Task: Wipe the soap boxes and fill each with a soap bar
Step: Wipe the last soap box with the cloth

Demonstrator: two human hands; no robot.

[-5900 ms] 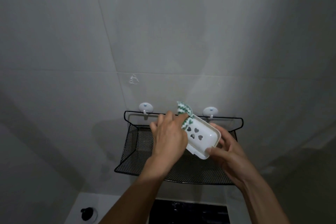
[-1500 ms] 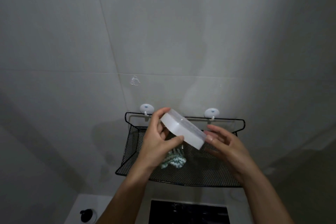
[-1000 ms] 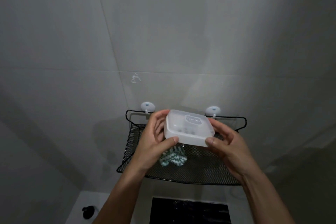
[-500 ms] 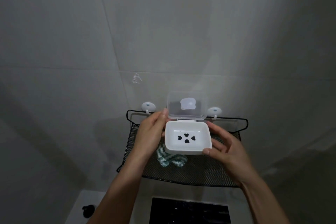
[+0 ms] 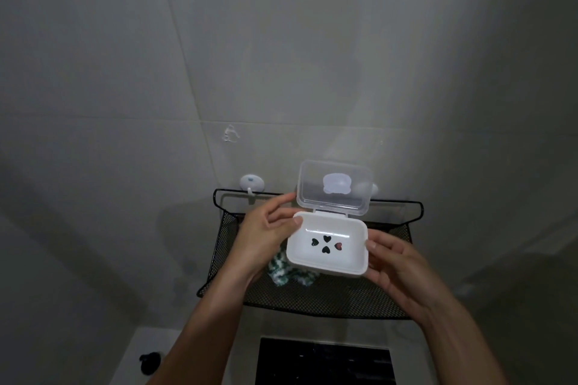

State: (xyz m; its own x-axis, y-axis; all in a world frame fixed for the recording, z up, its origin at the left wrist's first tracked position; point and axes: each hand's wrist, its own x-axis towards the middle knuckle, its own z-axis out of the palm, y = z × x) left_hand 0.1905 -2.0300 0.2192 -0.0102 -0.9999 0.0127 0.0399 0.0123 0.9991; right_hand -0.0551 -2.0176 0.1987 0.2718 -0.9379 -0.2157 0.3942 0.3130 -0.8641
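The left hand (image 5: 266, 236) grips the left end of the white soap box (image 5: 327, 248), thumb curled over its upper-left rim and the fingers wrapped behind it. The right hand (image 5: 395, 269) holds the opposite end, its thumb pressed to the right edge and its fingers curled beneath the base. Between the two hands the box sits a little below the middle of the frame, held in the air in front of the shelf and tipped so its inside faces the camera.

The box is a rounded rectangle of white plastic, its tray bare inside — four heart-shaped drain holes are cut in the floor, three showing dark and the rightmost reddish. A clear hinged lid (image 5: 334, 187) stands open from the far rim, rising upward, with a pale rounded emblem at its centre.

Directly behind and below the box hangs a black wire-mesh shelf (image 5: 312, 297), its rail running across the middle of the frame. On the mesh, mostly hidden by the box and the left wrist, lies a green-and-white cloth (image 5: 281, 272). A white wall hook (image 5: 251, 183) holds the rail's left end — the lid covers most of a second one on the right. Grey wall tiles (image 5: 125, 72) fill the upper frame. At the bottom edge sit a dark rectangular panel (image 5: 323, 362) and, lower left, a small black knob-like object (image 5: 149, 362).
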